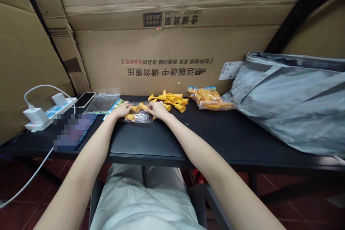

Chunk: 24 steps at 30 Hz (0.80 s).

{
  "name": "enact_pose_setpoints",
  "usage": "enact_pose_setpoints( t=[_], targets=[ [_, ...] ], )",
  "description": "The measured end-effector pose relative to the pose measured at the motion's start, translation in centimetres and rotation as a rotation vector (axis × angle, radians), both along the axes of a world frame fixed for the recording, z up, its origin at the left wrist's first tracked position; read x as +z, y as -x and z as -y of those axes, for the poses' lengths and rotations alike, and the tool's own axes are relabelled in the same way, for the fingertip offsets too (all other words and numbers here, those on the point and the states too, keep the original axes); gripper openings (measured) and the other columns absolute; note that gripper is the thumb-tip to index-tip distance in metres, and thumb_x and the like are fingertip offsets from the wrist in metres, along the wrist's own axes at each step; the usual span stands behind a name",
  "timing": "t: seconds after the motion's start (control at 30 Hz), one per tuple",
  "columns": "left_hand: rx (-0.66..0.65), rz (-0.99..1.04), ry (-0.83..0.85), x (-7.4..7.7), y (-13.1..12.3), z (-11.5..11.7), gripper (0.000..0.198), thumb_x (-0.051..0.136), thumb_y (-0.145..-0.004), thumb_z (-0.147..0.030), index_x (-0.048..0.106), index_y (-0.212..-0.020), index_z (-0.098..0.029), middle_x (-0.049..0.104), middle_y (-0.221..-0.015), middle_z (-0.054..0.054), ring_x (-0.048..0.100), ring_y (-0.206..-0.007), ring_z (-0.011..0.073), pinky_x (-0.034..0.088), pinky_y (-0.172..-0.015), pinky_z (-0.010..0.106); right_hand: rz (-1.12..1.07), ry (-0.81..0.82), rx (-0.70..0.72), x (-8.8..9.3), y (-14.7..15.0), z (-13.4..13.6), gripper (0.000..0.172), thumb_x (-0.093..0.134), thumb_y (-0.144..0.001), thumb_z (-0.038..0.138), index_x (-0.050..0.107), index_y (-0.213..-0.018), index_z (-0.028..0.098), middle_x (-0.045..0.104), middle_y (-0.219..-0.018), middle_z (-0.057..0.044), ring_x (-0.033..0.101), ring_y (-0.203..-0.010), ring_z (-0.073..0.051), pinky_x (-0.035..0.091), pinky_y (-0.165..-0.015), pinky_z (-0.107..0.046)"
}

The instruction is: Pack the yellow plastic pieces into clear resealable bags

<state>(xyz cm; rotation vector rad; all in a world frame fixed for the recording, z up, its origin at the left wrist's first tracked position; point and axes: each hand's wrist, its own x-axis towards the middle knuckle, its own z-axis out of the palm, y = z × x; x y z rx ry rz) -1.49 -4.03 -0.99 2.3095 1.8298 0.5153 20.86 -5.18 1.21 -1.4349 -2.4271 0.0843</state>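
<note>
My left hand (pixel 123 109) pinches the left end of a clear plastic bag (pixel 140 116) lying on the black table (pixel 151 143). The bag holds a few yellow plastic pieces (pixel 131 117). My right hand (pixel 157 109) is closed on the bag's right end, with a yellow piece (pixel 142 106) at its fingertips. Just behind the hands lies a loose pile of yellow pieces (pixel 172 100). A sealed bag full of yellow pieces (pixel 208 99) rests to the right of the pile.
Several empty clear bags (pixel 104 101) and a phone (pixel 84 99) lie at the back left. A white power strip with chargers (pixel 44 113) and a blurred flat object (pixel 72 131) are on the left. A large grey bag (pixel 291 100) fills the right side. Cardboard boxes (pixel 167 32) stand behind.
</note>
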Motion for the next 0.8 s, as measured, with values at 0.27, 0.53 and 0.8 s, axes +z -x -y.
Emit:
enact_pose_setpoints(
  t=[0.27, 0.53, 0.8],
  targets=[
    [0.131, -0.025, 0.017, 0.0, -0.4, 0.3, 0.051, 0.033, -0.09, -0.039, 0.049, -0.132, -0.015, 0.035, -0.147, 0.014, 0.021, -0.141, 0.0251, 0.02, -0.112, 0.045, 0.049, -0.029, -0.091, 1.2, -1.1, 1.1, 0.022, 0.055, -0.086, 0.031, 0.069, -0.1, 0.021, 0.064, -0.115, -0.01, 0.055, -0.111, -0.028, 0.037, -0.088, -0.042],
    [0.241, 0.107, -0.024, 0.0, -0.3, 0.0, 0.053, 0.027, -0.092, -0.036, 0.046, -0.132, -0.007, 0.04, -0.144, 0.019, 0.028, -0.138, 0.0258, 0.024, -0.112, 0.041, 0.194, 0.072, -0.13, 2.6, -1.8, 2.1, 0.014, 0.057, -0.079, 0.021, 0.07, -0.08, 0.019, 0.071, -0.09, -0.008, 0.064, -0.092, -0.024, 0.044, -0.079, -0.032],
    [0.128, 0.155, 0.018, 0.4, -1.1, 0.4, 0.053, 0.022, -0.094, -0.039, 0.05, -0.129, -0.012, 0.043, -0.143, 0.012, 0.032, -0.137, 0.0225, 0.026, -0.111, 0.035, 0.041, 0.01, -0.141, 1.3, -0.6, 0.8, 0.019, 0.055, -0.077, 0.023, 0.068, -0.091, 0.019, 0.069, -0.099, -0.009, 0.063, -0.093, -0.025, 0.046, -0.075, -0.031]
  ],
)
